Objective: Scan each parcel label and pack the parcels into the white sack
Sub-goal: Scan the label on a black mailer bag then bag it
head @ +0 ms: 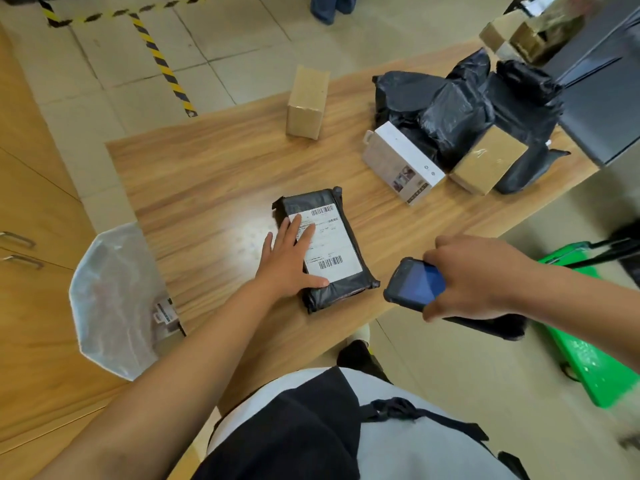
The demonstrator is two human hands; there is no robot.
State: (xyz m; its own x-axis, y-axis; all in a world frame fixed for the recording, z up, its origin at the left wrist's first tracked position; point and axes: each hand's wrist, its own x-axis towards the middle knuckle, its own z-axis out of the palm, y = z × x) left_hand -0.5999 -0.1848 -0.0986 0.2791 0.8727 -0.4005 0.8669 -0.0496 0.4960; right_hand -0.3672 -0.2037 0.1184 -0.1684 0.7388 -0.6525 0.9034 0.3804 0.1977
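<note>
The tabletop (214, 174) carried the work, and the white sack (114, 299) hung off its left edge, near the person. A heap of unscanned parcels (460, 112) waited well apart at the far right. The black parcel (325, 251) lay flat under the left hand (289, 263), its fingers (304, 233) spread open across the label (329, 244) (a likely cause of a failed read). The right hand (485, 278) was closed round the scanner (414, 284), apparently aimed short of the barcode, so it could misread.

Bright overhead glare on table (214, 188) (edges blurred).
</note>
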